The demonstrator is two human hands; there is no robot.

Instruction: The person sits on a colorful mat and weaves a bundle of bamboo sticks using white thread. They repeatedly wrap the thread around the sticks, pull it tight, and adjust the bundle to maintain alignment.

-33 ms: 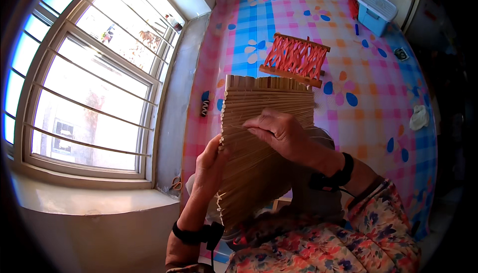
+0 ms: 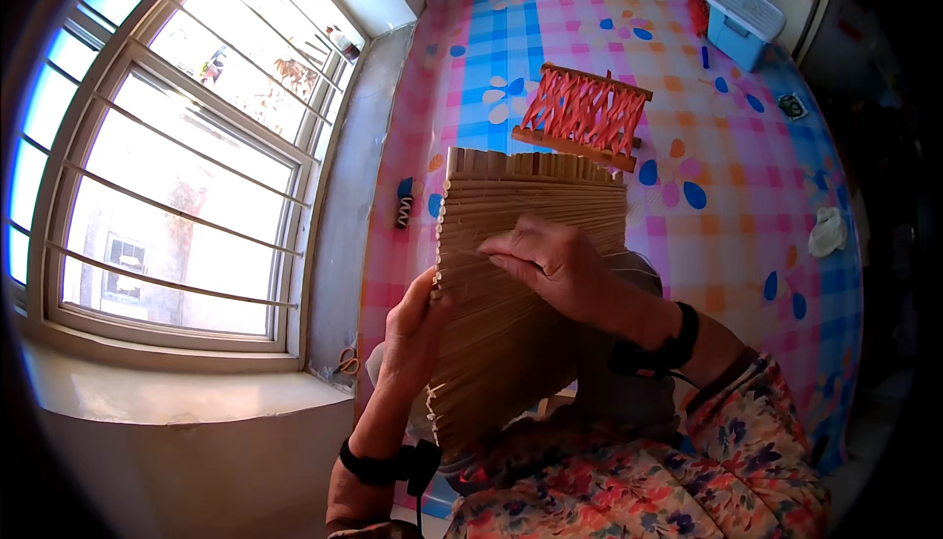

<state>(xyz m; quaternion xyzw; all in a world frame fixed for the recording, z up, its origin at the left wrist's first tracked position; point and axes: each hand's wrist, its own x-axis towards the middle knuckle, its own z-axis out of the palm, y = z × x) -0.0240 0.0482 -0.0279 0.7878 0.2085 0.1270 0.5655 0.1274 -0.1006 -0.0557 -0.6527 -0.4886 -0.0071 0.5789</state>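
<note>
A mat of thin tan sticks (image 2: 521, 200) lies across my lap, its sticks running side to side and bound along the left edge. My left hand (image 2: 413, 328) is closed on that left edge, thumb at the stick ends. Over the middle of the mat, my right hand (image 2: 540, 254) is pinched, fingertips pointing left toward the edge. A very fine pale thread seems to run from those fingertips, though it is hard to see. Beyond the mat, a wooden frame wound with red strips (image 2: 584, 116) rests on the checked cloth.
A barred window (image 2: 187, 185) and its sill (image 2: 196, 392) fill the left side; scissors (image 2: 347, 362) lie at the sill's end. On the flowered sheet (image 2: 589, 38) are a dark coil (image 2: 404, 211), a blue lidded box (image 2: 739, 33) and a crumpled white cloth (image 2: 827, 232).
The mat's right edge has shifted very slightly to the right. Both hands stay in nearly the same places.
</note>
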